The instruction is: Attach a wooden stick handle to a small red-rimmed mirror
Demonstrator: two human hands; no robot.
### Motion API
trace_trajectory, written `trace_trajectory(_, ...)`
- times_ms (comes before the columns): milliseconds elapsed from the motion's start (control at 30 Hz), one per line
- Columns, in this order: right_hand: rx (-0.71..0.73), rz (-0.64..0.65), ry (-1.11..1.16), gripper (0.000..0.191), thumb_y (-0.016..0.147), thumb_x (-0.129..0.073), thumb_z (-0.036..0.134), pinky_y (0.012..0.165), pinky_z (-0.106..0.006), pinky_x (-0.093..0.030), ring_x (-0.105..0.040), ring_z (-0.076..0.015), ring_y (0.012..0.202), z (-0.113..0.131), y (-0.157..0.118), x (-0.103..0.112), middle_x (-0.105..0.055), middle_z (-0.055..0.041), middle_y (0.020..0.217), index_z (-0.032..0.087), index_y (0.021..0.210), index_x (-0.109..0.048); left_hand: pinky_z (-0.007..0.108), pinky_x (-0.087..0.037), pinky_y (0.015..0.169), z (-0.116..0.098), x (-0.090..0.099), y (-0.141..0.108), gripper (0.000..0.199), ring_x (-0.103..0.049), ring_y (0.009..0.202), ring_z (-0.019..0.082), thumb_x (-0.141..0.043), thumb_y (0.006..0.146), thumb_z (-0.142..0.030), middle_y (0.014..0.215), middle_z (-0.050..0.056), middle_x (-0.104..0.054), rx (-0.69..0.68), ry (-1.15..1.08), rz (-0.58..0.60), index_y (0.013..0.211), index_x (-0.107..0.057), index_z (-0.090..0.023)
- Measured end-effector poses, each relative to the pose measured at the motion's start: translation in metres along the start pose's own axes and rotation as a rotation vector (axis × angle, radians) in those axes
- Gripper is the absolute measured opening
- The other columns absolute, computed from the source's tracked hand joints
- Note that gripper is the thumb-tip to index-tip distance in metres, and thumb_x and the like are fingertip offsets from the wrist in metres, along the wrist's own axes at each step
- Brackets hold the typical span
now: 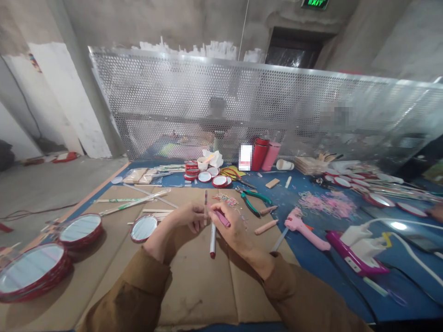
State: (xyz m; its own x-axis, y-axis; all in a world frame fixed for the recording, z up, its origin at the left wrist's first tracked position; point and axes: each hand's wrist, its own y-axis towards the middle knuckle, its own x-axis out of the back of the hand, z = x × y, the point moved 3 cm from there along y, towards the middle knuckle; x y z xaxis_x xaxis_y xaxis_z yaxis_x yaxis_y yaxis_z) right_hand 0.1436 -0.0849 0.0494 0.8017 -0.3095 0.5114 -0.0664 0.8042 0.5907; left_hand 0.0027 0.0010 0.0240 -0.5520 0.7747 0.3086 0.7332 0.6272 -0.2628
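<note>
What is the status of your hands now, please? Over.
Left hand pinching thin striped stick. Right hand gripping pink stick. Green pliers beyond, not touching hands.

Head camera looks forward and down, close above left hand (187, 216), right hand (230, 233).

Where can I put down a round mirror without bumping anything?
The widest patch is brown cardboard below the left hand and right hand, between the big red-rimmed mirrors and the blue mat. More blue mat shows between the pink glue gun and the magenta power strip. It's crowded along the far edge, around the small mirrors.
</note>
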Motion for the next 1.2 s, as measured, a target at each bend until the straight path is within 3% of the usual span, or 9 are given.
trace_trajectory(467, 0.010, -0.023, -0.052, 0.007, 0.088, -0.055, 0.021, 0.074, -0.029, -0.045, -0.061, -0.0175, 0.081, 0.0036, 0.0019, 0.0032, -0.067, -0.0034, 0.087, 0.021, 0.091, -0.061, 0.026, -0.047, 0.049, 0.0012, 0.0010, -0.0022, 0.028, -0.056, 0.050, 0.014, -0.065, 0.073, -0.043, 0.055, 0.000, -0.057, 0.019, -0.015, -0.005, 0.070, -0.057, -0.016)
trace_trajectory(1200, 0.004, -0.003, -0.007, 0.010, 0.090, -0.054, 0.025, 0.076, -0.030, -0.047, -0.063, -0.0183, 0.084, -0.0001, 0.0002, -0.0011, -0.069, -0.0050, 0.092, 0.021, 0.096, -0.061, 0.022, -0.046, 0.046, -0.0010, 0.0004, -0.0031, 0.031, -0.057, 0.048, 0.012, -0.066, 0.071, -0.045, 0.054, 0.000, -0.058, 0.001, -0.004, -0.011, 0.070, -0.057, -0.016)
